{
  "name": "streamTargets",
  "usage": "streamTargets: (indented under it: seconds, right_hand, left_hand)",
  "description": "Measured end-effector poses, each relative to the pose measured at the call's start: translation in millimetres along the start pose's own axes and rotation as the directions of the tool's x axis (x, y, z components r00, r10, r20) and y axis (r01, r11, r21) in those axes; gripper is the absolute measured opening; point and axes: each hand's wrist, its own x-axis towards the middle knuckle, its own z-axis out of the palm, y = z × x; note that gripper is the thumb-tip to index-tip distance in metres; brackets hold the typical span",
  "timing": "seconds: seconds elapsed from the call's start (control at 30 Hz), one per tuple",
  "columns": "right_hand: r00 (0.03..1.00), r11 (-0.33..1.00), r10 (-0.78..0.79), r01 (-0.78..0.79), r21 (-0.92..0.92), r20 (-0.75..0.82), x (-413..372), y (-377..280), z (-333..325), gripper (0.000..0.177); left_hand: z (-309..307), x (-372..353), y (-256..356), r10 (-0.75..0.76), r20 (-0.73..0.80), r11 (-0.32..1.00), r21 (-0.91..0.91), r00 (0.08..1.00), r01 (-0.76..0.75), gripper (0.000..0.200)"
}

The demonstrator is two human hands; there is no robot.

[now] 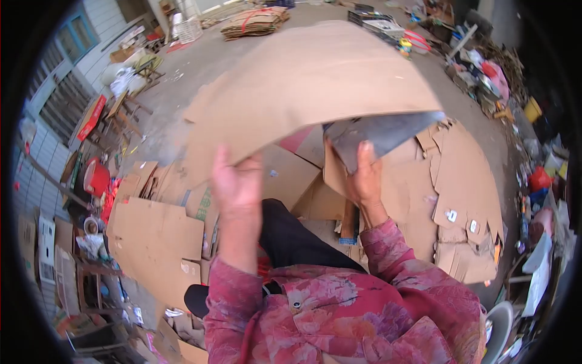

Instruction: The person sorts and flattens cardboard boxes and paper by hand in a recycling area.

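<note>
cardboard sheet [315,79] raised at 12 o'clock, left hand [236,182] at 9 o'clock, fingers pinching its near edge, right hand [367,176] at 3 o'clock, fingers gripping a dark flap [388,134] beneath, flattened boxes [154,236] at 8 o'clock, red bucket [97,177] at 9

The grey concrete floor [454,91] here carries a broad spread of flattened cardboard [464,173]. Beyond that spread sits a strapped bundle of brown sheets [254,24]; beyond and rightward, some crates [381,25]. Left of it stand wooden stools [123,112]; right, mixed clutter [488,82].
</note>
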Motion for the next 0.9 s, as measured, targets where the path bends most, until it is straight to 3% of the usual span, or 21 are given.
streamTargets:
  seconds: [0.03, 0.1, 0.13, 0.17, 0.2, 0.23, 0.3, 0.33, 0.47, 0.53, 0.63, 0.67, 0.73, 0.8, 0.87, 0.9]
  right_hand:
    - [1.0, 1.0, -0.026, 0.026, -0.001, 0.009, 5.5, -6.6, 3.7, 0.035]
    - [1.0, 0.96, -0.019, 0.016, 0.279, 0.01, 9.4, -17.6, 17.0, 0.044]
    - [0.989, 0.959, -0.101, 0.068, 0.274, 0.109, 12.0, -9.5, 6.5, 0.049]
    - [0.989, 0.958, -0.069, 0.029, 0.287, 0.132, 6.6, -17.6, 8.3, 0.06]
    - [0.976, 0.949, -0.151, 0.099, 0.3, 0.157, -3.3, -19.1, 11.0, 0.072]
    - [0.937, 0.966, -0.246, 0.215, 0.146, 0.246, -9.9, -21.2, 12.5, 0.084]
    - [0.896, 0.869, -0.343, 0.417, -0.267, 0.283, -13.0, -23.0, 7.4, 0.057]
    - [0.937, 0.82, -0.275, 0.345, -0.457, 0.213, -20.4, -28.2, 10.1, 0.046]
    - [0.963, 0.942, -0.242, 0.263, -0.21, 0.119, -33.2, -43.8, 21.8, 0.044]
    - [0.987, 0.988, -0.148, 0.15, -0.044, 0.059, -25.3, -41.5, 11.3, 0.041]
    - [0.98, 0.982, -0.185, 0.186, -0.015, 0.067, -15.9, -47.0, 15.9, 0.037]
    - [0.977, 0.978, -0.207, 0.207, 0.0, 0.054, -12.4, -47.9, 17.2, 0.036]
    - [0.977, 0.978, -0.204, 0.205, -0.024, 0.062, -2.7, -49.7, 17.6, 0.036]
    - [0.983, 0.983, -0.184, 0.184, -0.008, -0.002, 8.9, -60.0, 23.4, 0.037]
    - [0.98, 0.98, -0.194, 0.195, -0.023, 0.038, 24.1, -68.8, 24.3, 0.037]
    - [0.984, 0.985, -0.172, 0.171, 0.014, 0.052, 29.5, -73.5, 28.0, 0.037]
  left_hand:
    - [-10.0, 1.1, -14.4, -0.102, 0.055, 0.987, -0.115, 0.993, 0.108, 0.028]
    - [-6.7, -19.0, -39.5, -0.232, -0.04, 0.964, -0.142, 0.972, 0.224, 0.025]
    - [-10.5, -26.6, -50.4, -0.336, 0.008, 0.912, -0.246, 0.942, 0.328, 0.022]
    - [-22.3, -29.8, -63.8, -0.391, 0.069, 0.86, -0.327, 0.918, 0.391, 0.021]
    - [-33.5, -29.4, -75.5, -0.442, 0.086, 0.843, -0.299, 0.893, 0.446, 0.021]
    - [-41.4, -29.5, -85.8, -0.463, 0.1, 0.819, -0.33, 0.881, 0.469, 0.02]
    - [-50.3, -35.8, -94.8, -0.447, 0.108, 0.847, -0.269, 0.888, 0.459, 0.02]
    - [-53.8, -40.7, -99.4, -0.466, 0.097, 0.84, -0.262, 0.879, 0.474, 0.021]
    - [-54.0, -49.3, -107.4, -0.485, 0.135, 0.839, -0.208, 0.864, 0.503, 0.023]
    - [-54.0, -52.0, -107.8, -0.484, 0.175, 0.841, -0.179, 0.857, 0.511, 0.023]
    - [-57.7, -60.9, -106.2, -0.65, 0.169, 0.74, -0.081, 0.741, 0.668, 0.027]
    - [-60.3, -65.8, -101.3, -0.641, 0.168, 0.748, -0.082, 0.749, 0.659, 0.027]
    - [-70.7, -77.3, -80.1, -0.767, 0.175, 0.638, 0.108, 0.617, 0.762, 0.029]
    - [-83.6, -85.7, -43.8, -0.853, 0.221, 0.522, 0.414, 0.474, 0.746, 0.034]
    - [-87.7, -89.8, 9.0, -0.869, 0.084, 0.394, 0.712, 0.487, 0.581, 0.038]
    - [-98.3, -86.6, 28.1, -0.802, 0.055, 0.394, 0.796, 0.595, 0.458, 0.038]
